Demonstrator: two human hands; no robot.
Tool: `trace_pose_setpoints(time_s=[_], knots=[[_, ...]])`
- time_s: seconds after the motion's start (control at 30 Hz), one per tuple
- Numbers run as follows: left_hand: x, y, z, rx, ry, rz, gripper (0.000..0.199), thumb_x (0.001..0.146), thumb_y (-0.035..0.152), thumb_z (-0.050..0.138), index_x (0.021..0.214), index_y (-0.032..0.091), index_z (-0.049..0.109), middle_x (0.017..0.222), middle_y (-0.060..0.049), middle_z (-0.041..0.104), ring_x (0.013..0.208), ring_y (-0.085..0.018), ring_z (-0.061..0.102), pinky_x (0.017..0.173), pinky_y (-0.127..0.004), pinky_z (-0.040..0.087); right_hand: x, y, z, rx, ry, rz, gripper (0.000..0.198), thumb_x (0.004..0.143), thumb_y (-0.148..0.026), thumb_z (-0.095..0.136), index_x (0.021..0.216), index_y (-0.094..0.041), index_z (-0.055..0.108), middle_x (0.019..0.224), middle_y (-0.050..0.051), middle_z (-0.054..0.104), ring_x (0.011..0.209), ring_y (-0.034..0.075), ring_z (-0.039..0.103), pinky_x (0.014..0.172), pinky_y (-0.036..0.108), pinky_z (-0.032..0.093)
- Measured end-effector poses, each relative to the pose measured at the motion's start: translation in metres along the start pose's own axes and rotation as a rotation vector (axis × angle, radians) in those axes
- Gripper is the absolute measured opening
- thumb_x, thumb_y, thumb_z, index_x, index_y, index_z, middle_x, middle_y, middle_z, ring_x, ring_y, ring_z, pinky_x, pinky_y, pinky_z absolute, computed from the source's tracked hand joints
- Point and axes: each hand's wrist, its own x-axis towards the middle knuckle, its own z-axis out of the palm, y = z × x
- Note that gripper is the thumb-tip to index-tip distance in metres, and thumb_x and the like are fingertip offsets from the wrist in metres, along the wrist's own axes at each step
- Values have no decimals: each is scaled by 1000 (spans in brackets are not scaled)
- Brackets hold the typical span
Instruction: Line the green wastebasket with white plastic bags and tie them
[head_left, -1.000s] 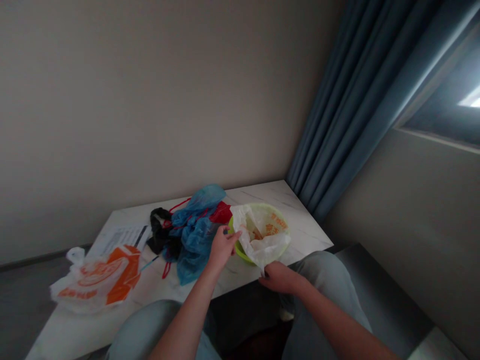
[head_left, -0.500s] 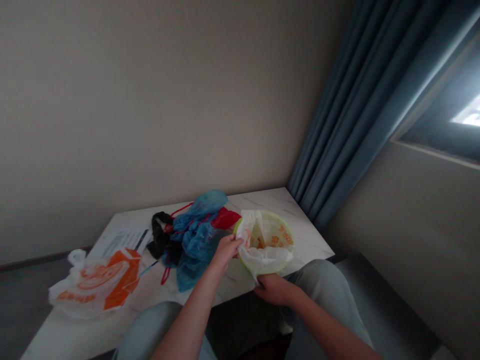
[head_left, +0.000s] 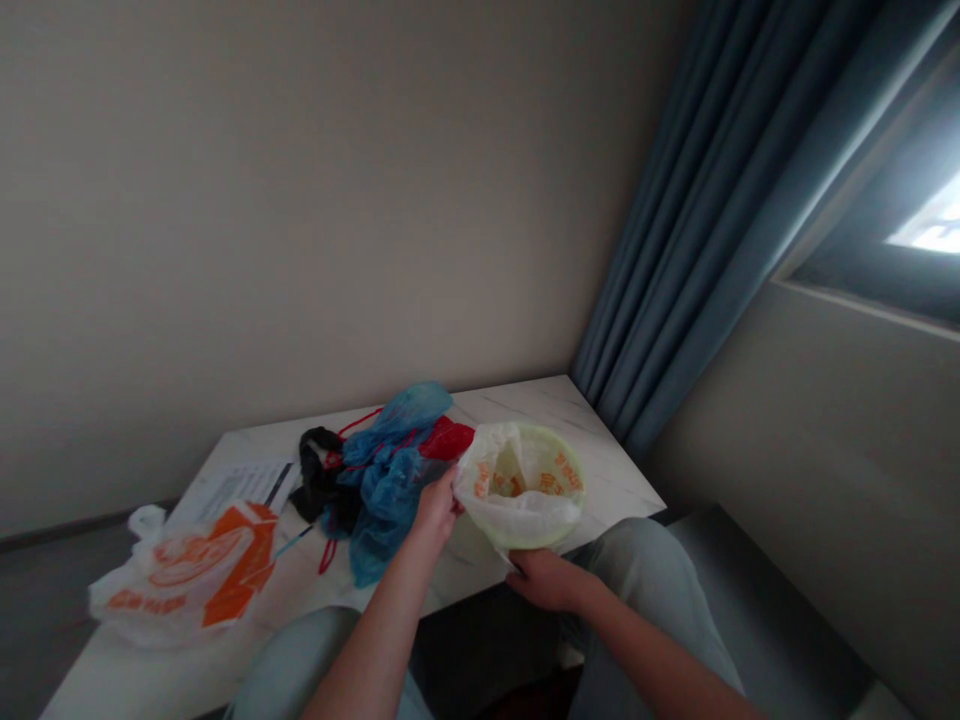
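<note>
Behind everything, a plain wall [head_left: 300,200] rises, and a long blue curtain [head_left: 667,250] hangs at the right beside a window [head_left: 885,230]. Before my knees [head_left: 652,560] stretches a white marbled surface [head_left: 611,470]. On its left part lies a carrier bag [head_left: 202,575] with orange print, overlapping a printed sheet [head_left: 232,485]. Mid-surface is a crumpled blue bag [head_left: 394,480]. Over the right-hand part, close to the near edge, is a round yellow-green container [head_left: 559,434], its base hidden from me. Inside it sits an orange-printed white bag [head_left: 540,508], its mouth spread wide and its edge drawn over the rim on the left and near sides. A black bag [head_left: 319,485] touches the blue one's left. My left hand [head_left: 441,503] grips the white bag's left edge; my right hand [head_left: 550,580], fingers curled, clasps its near edge below the rim. A red piece of plastic [head_left: 448,440] shows between the blue bag and the container. Thinnest is a blue stick [head_left: 292,541] near the carrier bag.
</note>
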Motion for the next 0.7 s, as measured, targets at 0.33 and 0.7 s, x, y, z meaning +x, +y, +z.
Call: trace_pose_setpoints(time_s=[0.33, 0.7], knots=[[5, -15, -5, 239, 51, 60, 25, 82, 35, 57, 67, 16, 63, 68, -7, 66, 52, -16, 59, 45, -26, 45, 1, -1, 3, -63, -40, 62, 17, 82, -24, 59, 94, -15, 69, 95, 12, 73, 85, 23, 67, 72, 29, 47], [16, -14, -12, 777, 130, 199, 37, 90, 31, 44, 74, 11, 70, 96, -27, 72, 102, -35, 69, 76, -36, 49, 1, 0, 3, -79, -69, 28, 21, 80, -20, 58, 96, -15, 69, 95, 10, 72, 82, 19, 62, 68, 26, 41]])
